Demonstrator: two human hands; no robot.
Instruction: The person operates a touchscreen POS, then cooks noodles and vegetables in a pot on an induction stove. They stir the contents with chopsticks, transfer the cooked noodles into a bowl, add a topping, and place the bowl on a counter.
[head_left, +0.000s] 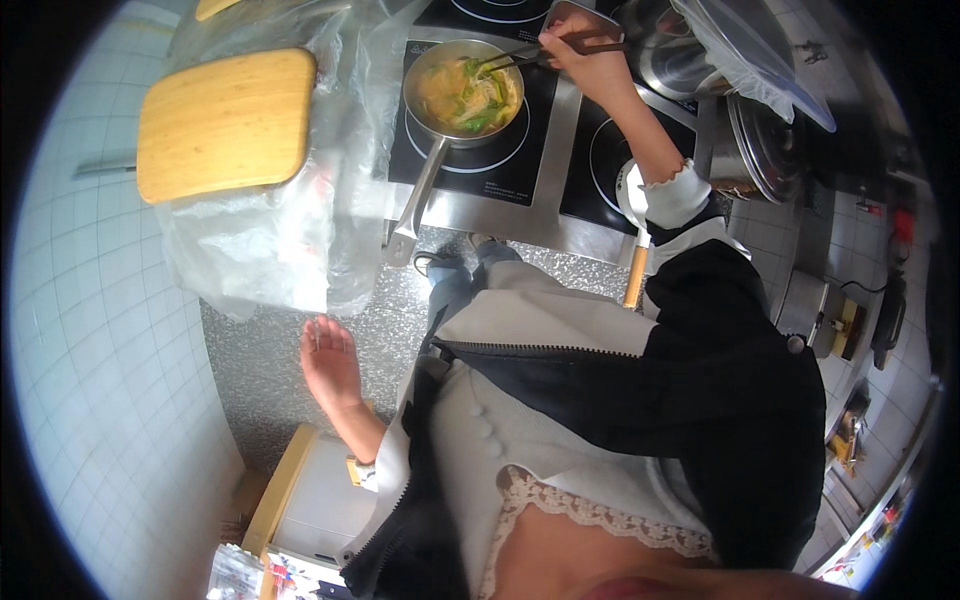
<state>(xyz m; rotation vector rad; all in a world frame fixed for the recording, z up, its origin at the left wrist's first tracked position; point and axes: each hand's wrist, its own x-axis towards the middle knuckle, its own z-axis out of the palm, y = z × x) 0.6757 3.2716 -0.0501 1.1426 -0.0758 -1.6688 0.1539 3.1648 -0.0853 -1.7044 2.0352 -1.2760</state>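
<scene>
A pair of dark chopsticks point(545, 47) is dipping into a small steel saucepan point(463, 90) of noodle soup with green vegetables, which is sitting on the left ring of a black induction hob point(540, 150). The person's right hand point(585, 55) is closing around the upper ends of the chopsticks, fingers clamped on them, the tips resting in the broth. The pan's long handle point(420, 190) is pointing toward the person over the hob's steel edge. The left hand point(328, 362) is hanging well apart from the stove, fingers spread and holding nothing, above a speckled grey floor. Left of the pan, clear plastic bags point(300, 210) are lying under a wooden cutting board point(225, 122). A large steel pot point(745, 145) is standing at the hob's right.
</scene>
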